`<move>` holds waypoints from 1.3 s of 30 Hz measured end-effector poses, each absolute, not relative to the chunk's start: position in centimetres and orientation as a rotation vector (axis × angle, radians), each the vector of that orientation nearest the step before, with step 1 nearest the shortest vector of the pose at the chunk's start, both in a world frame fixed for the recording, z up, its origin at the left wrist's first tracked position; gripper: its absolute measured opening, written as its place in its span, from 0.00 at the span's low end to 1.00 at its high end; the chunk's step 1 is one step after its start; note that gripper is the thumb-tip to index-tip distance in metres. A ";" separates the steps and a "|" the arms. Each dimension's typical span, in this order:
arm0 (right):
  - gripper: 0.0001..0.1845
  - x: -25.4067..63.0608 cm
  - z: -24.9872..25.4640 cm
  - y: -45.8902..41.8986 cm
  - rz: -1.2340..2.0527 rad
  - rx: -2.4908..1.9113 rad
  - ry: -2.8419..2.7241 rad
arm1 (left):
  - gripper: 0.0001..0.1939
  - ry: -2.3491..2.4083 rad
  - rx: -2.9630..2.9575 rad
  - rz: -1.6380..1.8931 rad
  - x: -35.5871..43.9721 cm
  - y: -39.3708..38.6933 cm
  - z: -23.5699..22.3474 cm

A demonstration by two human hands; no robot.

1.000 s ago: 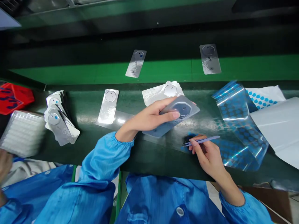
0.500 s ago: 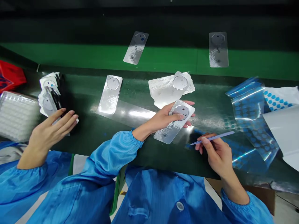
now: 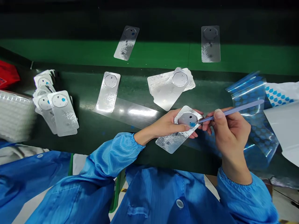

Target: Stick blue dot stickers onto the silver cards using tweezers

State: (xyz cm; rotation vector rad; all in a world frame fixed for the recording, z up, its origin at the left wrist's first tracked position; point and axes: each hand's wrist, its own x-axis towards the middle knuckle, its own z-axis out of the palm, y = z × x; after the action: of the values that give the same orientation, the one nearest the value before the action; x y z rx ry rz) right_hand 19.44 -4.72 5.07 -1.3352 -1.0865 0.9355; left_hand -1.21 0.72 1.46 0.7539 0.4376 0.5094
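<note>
My left hand (image 3: 169,124) grips a shiny silver plate (image 3: 177,133) with an octagonal raised part, holding it just above the dark bench. My right hand (image 3: 227,127) pinches pale blue tweezers (image 3: 233,110). The tweezer tip rests on the plate's octagon, where a small blue dot sticker (image 3: 192,124) sits. A stack of like plates (image 3: 169,85) lies just behind my hands.
A fanned pile of plates (image 3: 54,107) lies at the left, one plate (image 3: 107,91) on a clear film strip. Two plates (image 3: 126,43) (image 3: 210,43) ride the green belt (image 3: 163,56). Blue sticker sheets (image 3: 254,115) and white paper (image 3: 285,124) lie right. A co-worker's blue sleeve (image 3: 28,177) is at the lower left.
My right hand has moved up and left, bringing the tweezers with a blue dot onto the plate. The co-worker's hand has left the left pile, where a plate now lies on top.
</note>
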 end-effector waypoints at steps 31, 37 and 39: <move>0.15 18.5 5.0 -4.0 0.491 -1.194 -1.031 | 0.32 0.516 0.714 0.655 -0.3 0.1 2.0; 0.14 17.6 4.1 -4.6 0.955 -1.370 -1.035 | 0.44 0.578 0.628 0.822 0.1 -0.2 2.3; 0.20 16.9 3.8 -4.9 1.171 -1.332 -1.019 | 0.43 0.603 0.637 0.868 0.2 -0.4 2.3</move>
State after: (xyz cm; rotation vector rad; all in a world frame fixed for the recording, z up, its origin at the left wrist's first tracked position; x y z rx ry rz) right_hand 16.92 -4.93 3.75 -1.3322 -1.0194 1.1707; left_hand 0.21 -0.39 2.32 0.6372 0.6026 0.8681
